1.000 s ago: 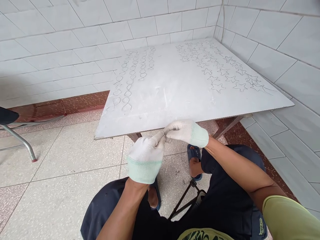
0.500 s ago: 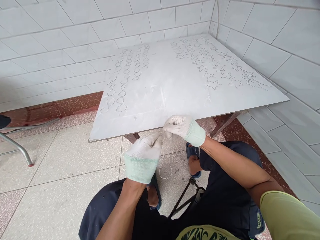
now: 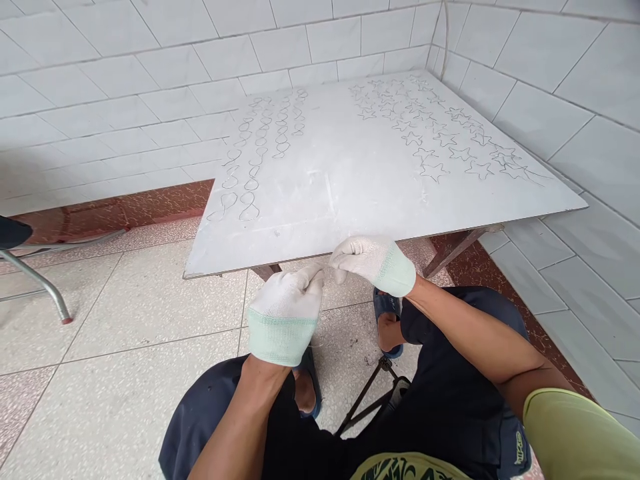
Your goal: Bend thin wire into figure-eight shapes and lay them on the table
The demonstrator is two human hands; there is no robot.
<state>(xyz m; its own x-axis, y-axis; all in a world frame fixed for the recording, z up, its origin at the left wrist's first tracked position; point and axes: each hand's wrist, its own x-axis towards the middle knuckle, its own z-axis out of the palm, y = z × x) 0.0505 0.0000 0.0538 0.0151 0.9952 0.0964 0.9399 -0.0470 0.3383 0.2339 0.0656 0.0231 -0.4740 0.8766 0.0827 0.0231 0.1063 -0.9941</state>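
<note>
My left hand (image 3: 286, 303), in a white knit glove with a mint cuff, is closed with thumb and fingertips pinched in front of the board's near edge. Just right of it, my right hand (image 3: 367, 259), gloved alike, is also pinched, its fingertips almost meeting the left ones. Between them they grip a thin wire, mostly hidden by the gloves. Behind the hands is a white board (image 3: 300, 233). Rows of twisted wire loops (image 3: 250, 207) lie on its left side, and several wire stars (image 3: 440, 173) are spread over its right side.
White tiled walls (image 3: 175, 67) meet behind the board in a corner. Dark legs (image 3: 453, 253) support the board. A metal chair leg (image 3: 45, 287) stands at left on the speckled floor (image 3: 150, 387). Between my sandalled feet is a dark folding stand (image 3: 367, 393).
The wire loop that hung below my left hand has gone mostly out of sight. My fingertips have come closer together. The view has shifted slightly.
</note>
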